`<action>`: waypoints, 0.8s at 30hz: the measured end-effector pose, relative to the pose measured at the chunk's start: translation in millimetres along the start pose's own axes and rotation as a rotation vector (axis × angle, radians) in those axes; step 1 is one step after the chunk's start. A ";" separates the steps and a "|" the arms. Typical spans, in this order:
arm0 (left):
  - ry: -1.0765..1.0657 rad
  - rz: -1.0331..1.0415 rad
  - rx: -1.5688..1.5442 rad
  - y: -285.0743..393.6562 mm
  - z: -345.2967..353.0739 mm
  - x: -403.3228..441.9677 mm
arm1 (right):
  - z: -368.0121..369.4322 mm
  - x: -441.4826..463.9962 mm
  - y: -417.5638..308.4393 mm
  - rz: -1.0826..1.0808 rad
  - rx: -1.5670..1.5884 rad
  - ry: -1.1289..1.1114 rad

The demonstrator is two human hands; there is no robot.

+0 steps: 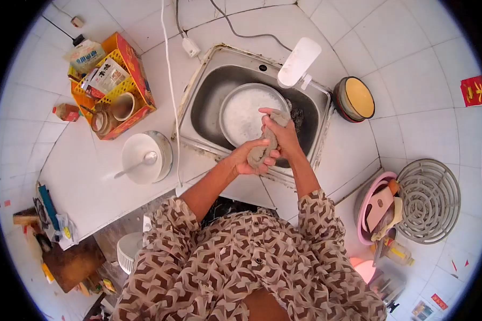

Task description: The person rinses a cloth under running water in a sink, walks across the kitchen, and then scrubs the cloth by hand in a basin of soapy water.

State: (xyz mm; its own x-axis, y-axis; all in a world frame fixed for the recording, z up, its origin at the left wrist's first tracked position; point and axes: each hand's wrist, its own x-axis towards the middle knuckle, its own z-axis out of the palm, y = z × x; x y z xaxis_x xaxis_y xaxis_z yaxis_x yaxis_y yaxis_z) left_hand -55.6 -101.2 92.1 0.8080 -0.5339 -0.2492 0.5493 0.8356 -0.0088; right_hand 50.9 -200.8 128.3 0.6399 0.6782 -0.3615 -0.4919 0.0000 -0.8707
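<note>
A greyish-brown cloth point(271, 140) is bunched and twisted between my two hands, above the front part of the sink point(201, 107). My left hand point(245, 159) is wrapped round its lower end. Higher up and to the right, my right hand point(286, 135) grips the upper part, with one finger stretched across it. Beneath them, a round metal basin point(226, 100) sits in the sink, with whitish, cloudy water in it. Beside the basin lies a dark, rumpled thing point(299, 116) that I cannot make out.
A white faucet-like fixture point(301, 61) juts over the sink's back edge. Stacked bowls point(357, 96) stand to the right. On the left are a white bowl point(135, 150) with a spoon and a box point(136, 75) of jars and packets. A white cord point(171, 91) crosses the counter.
</note>
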 end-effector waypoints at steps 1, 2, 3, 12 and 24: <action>-0.039 -0.068 -0.017 9.2 -5.0 3.9 | -0.3 6.7 0.6 -0.026 -0.117 0.002; 0.119 -0.059 0.225 17.8 -9.0 8.3 | -1.0 14.9 0.8 -0.055 -0.234 0.006; 0.278 -0.051 0.463 24.2 2.6 10.4 | -1.1 23.1 2.6 -0.069 -0.345 0.042; 0.998 0.465 1.790 43.6 28.3 44.7 | -1.1 97.8 9.7 -0.176 -1.122 0.329; -0.084 0.077 0.031 59.1 57.0 12.9 | -31.7 57.6 -19.0 0.104 0.351 -0.136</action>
State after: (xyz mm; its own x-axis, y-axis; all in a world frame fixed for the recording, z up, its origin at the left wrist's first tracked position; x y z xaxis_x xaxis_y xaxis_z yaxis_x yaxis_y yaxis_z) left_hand -0.5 -66.1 143.6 0.8623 -0.4783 -0.1663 0.4901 0.8709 0.0371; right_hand 115.8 -185.0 113.4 0.5036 0.7790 -0.3735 -0.7371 0.1619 -0.6561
